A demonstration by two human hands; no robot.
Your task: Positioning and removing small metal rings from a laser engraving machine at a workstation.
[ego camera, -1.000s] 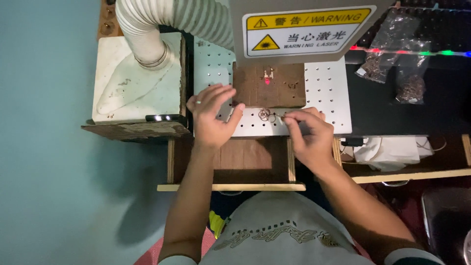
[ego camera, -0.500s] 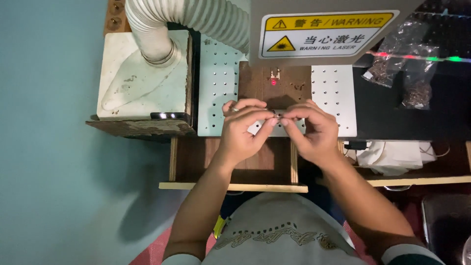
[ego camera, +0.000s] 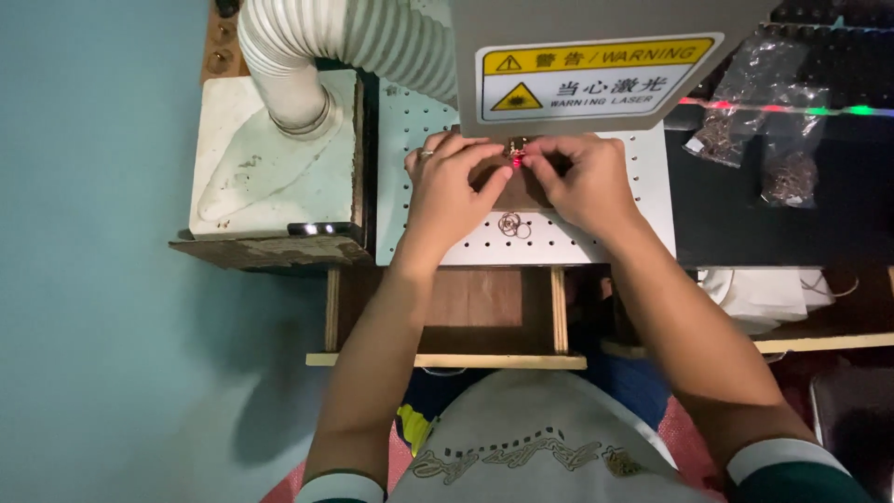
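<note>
Overall, scene is a laser-marking station seen from above: grey machine head (ego camera: 596, 56) w/ a yellow-and-white warning label overhangs a white perforated plate (ego camera: 568, 244), which sits on a wooden counter (ego camera: 447, 360). A white ribbed extraction hose (ego camera: 326, 47) runs down into a white hood (ego camera: 270, 158) at left of the plate. At right, on a dark surface, lie two clear bags (ego camera: 764, 121) of small metal parts. On the plate, a brown wooden block (ego camera: 521, 191) lies directly below the machine head. Both hands are over that block: left hand (ego camera: 452, 182) and right hand (ego camera: 582, 182), fingertips nearly meeting, each pinching a small metal ring (ego camera: 515, 151) held where a red light spot falls; thumbs and forefingers closed on it, other fingers curled. Exact grip on the piece is too small to confirm. A few loose rings (ego camera: 510, 224) lie on the plate just in front of the block, between the wrists. Judgement: positioning of one piece appears in hand, not released; loose rings nearby and full bags suggest most of the batch is left.
</note>
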